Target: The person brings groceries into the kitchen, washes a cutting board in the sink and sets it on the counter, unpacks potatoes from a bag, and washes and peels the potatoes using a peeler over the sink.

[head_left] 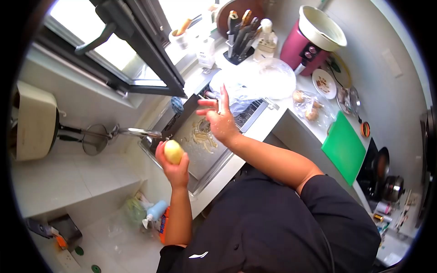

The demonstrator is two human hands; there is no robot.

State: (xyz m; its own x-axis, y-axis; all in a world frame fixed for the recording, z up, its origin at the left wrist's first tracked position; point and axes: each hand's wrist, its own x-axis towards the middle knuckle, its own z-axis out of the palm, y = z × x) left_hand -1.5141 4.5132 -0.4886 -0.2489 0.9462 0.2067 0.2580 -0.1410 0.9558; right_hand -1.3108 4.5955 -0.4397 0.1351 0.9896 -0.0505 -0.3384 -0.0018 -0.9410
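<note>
A pale yellow peeled potato [173, 152] rests in my left hand [175, 170], fingers wrapped round it, above the near left side of the sink [184, 132]. Raised over the sink's right part is my right hand [221, 122], fingers spread and apart from the potato; I make out nothing held in it. Wet specks show on its skin. Between and below the hands, peelings [203, 136] lie scattered on the sink bottom. The metal faucet [139, 132] reaches in from the left, close to the potato.
An open window [150, 59] juts over the far left. Behind the sink stand a knife block [239, 54] and plastic bags [241, 88]. Rightward are a pink appliance [302, 50], bagged round items [312, 109], a small plate [324, 84] and a green cutting board [344, 148].
</note>
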